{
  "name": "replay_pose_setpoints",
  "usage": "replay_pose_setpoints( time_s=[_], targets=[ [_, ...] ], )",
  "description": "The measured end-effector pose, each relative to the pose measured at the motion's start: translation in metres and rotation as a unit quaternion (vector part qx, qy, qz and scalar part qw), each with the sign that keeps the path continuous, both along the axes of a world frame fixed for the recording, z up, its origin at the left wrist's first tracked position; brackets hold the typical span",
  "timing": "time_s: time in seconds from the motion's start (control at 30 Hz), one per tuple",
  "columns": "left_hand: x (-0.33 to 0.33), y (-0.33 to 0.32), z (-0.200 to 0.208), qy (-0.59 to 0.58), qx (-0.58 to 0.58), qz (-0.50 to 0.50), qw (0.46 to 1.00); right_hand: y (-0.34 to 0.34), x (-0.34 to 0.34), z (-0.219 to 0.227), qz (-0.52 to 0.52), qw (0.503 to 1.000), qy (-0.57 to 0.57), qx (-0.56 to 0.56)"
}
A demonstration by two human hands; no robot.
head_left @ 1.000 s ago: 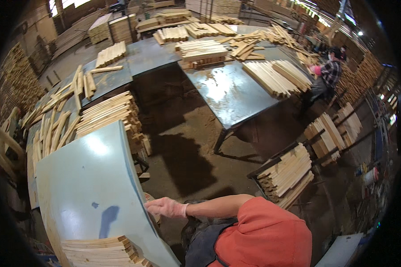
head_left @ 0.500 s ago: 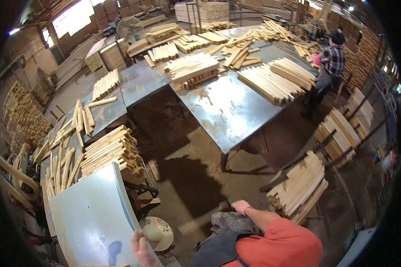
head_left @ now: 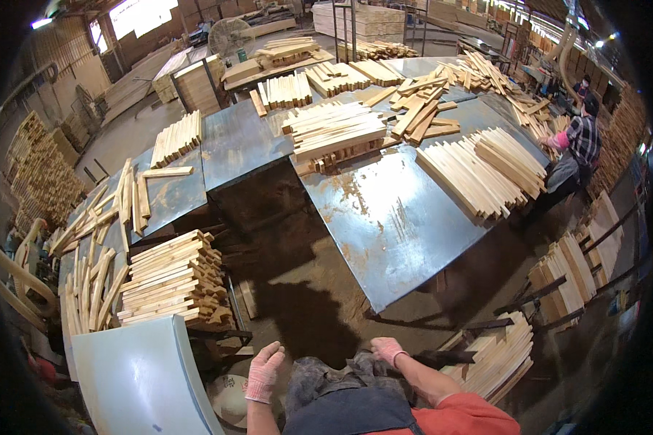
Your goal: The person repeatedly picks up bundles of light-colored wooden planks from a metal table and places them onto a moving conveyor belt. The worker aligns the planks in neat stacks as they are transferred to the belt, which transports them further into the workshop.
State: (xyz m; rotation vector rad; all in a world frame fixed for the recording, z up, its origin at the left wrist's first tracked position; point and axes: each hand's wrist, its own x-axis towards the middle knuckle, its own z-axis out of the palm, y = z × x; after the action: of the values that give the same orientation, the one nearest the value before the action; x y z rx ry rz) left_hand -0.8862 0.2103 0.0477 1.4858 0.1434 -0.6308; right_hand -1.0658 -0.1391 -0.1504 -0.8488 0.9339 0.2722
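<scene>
My left hand (head_left: 263,373), in a pinkish-white glove, is raised beside the pale grey-blue panel (head_left: 134,377). Its fingers are partly stretched and nothing shows in them. Close to my dark trousers (head_left: 319,384), my right hand (head_left: 388,351) wears a similar glove. Its fingers curl inward, with no held thing visible. Below my left hand lies a pale round object (head_left: 228,399) with markings, partly covered by the hand and panel. Past the panel's far edge sits a stack of wooden strips (head_left: 170,279).
A metal-topped table (head_left: 377,225) ahead carries a stack of strips (head_left: 337,130) and a spread bundle (head_left: 479,174). Loose strips lie on the left table (head_left: 170,192). More boards (head_left: 497,355) rest on a rack at right. A person in a checked shirt (head_left: 584,138) stands at far right.
My left hand has come away from the panel's edge and moved forward and right. My right hand stays by my trousers. The view has shifted, so the panel appears lower.
</scene>
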Motion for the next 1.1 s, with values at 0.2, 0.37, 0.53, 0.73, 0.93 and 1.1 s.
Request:
replay_pose_setpoints(
  time_s=[0.2,0.37,0.53,0.73,0.93,1.1],
  targets=[
    [0.138,-0.015,-0.035,0.047,0.001,0.037,0.998,0.012,0.18,0.026,0.102,0.993,0.053,-0.013],
    [0.306,-0.023,-0.071,0.05,0.057,0.007,0.997,-0.028,0.308,-0.052,0.285,0.945,-0.028,-0.161],
    [0.482,-0.022,-0.04,-0.064,0.149,-0.066,0.985,-0.034,0.51,0.022,0.513,0.73,-0.073,-0.446],
    [0.635,-0.051,-0.005,-0.075,0.102,-0.018,0.992,-0.03,0.722,0.071,0.242,0.953,-0.094,-0.156],
    [0.728,-0.067,-0.046,-0.04,0.08,0.034,0.995,-0.047,0.903,0.146,0.32,0.936,-0.094,-0.114],
    [0.852,-0.106,-0.079,-0.041,0.1,0.053,0.993,-0.148,1.086,0.154,0.324,0.914,-0.168,-0.178]
  ],
)
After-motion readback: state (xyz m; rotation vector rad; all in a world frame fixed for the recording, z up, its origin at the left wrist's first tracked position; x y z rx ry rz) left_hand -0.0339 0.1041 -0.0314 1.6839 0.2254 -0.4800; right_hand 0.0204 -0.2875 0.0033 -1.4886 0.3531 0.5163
